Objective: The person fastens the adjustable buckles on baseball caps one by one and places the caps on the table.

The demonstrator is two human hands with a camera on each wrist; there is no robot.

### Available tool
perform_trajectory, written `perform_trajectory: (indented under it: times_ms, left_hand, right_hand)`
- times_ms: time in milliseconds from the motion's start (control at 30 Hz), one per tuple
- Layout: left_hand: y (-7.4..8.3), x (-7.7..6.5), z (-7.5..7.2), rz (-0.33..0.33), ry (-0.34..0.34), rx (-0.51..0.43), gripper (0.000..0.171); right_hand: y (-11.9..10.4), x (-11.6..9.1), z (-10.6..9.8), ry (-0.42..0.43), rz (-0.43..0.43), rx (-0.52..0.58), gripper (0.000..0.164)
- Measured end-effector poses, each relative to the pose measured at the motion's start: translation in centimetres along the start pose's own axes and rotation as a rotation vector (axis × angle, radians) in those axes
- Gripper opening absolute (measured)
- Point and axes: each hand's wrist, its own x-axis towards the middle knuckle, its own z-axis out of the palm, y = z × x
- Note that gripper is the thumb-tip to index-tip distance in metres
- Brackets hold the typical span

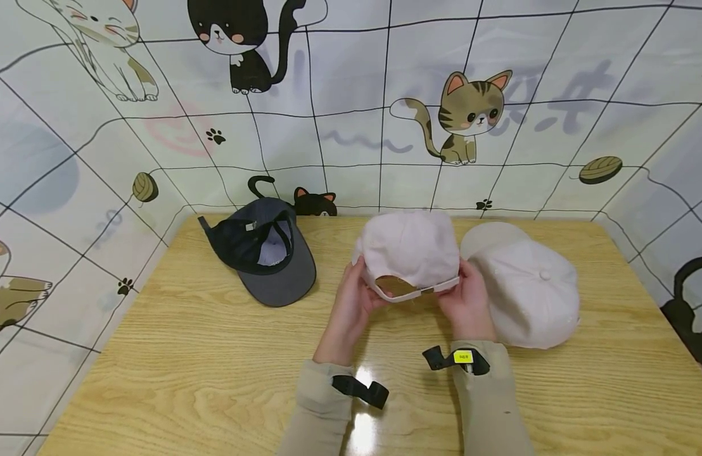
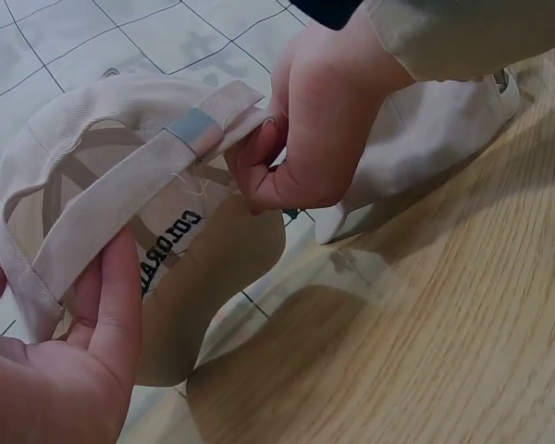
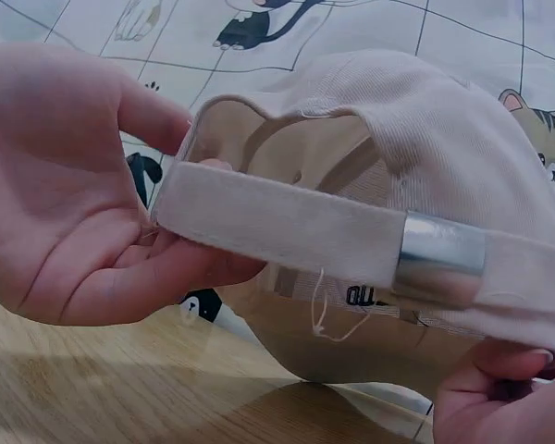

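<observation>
Currently holds pink cap (image 1: 410, 247) up betw. L hand (image 1: 355, 301) and R hand (image 1: 467, 304), over wood table (image 1: 225, 380), w/ crown up and back opening turned toward the body. Grips L end of cap's back strap (image 3: 287, 222) w/ L fingers curled: tucks some under and behind strap, shows one tip above strap's top edge inside the opening, lays one digit along outer side of crown. Pinches strap's R end betw. R thumb and fingers, just beside metal buckle (image 3: 439, 259). Shows buckle nearer R fingers than L, w/ strap running straight across from one hand to the other. Angles brim (image 2: 231, 268) down and away, past both sets of fingertips; can't tell if touching table. Shows dark lettering inside cap, below strap, only partly readable.

Also has white cap (image 1: 533, 291) on table just beside R hand, partly behind it in head view. Has dark cap (image 1: 256, 250) well apart, off to L, tipped w/ inside showing. Wears black bands (image 1: 359, 389) at both sleeve cuffs.
</observation>
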Motion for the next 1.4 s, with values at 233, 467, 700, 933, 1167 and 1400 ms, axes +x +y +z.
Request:
perform_trajectory:
  times_ms: [233,467,700,933,1167,1400]
  left_hand:
    - [-0.6,0.2,-0.5,-0.008,0.059,-0.001,0.033]
    - [-0.9,0.4,-0.7,-0.053,0.099,0.039,0.058]
    - [-1.2,0.5,-0.6,-0.099,0.125,0.126,0.062]
    - [-1.6,0.6,-0.5,-0.111,0.109,0.222,0.06]
    - [-1.6,0.9,-0.4,-0.04,0.06,0.332,0.06]
    - [-1.4,0.8,-0.5,-0.046,0.064,0.412,0.064]
  right_hand:
    - [0.5,-0.1,0.1,0.019,-0.093,-0.103,0.011]
    - [1.4,0.1,0.8,0.055,-0.35,-0.459,0.011]
    - [1.9,0.0,1.2,0.144,-0.42,-0.797,0.039]
    - [1.3,-0.5,1.1,0.201,-0.359,-1.135,0.057]
    - [0.6,-0.9,1.3,0.168,-0.287,-1.282,0.061]
    - [0.0,-0.4,0.2,0.133,-0.386,-1.221,0.04]
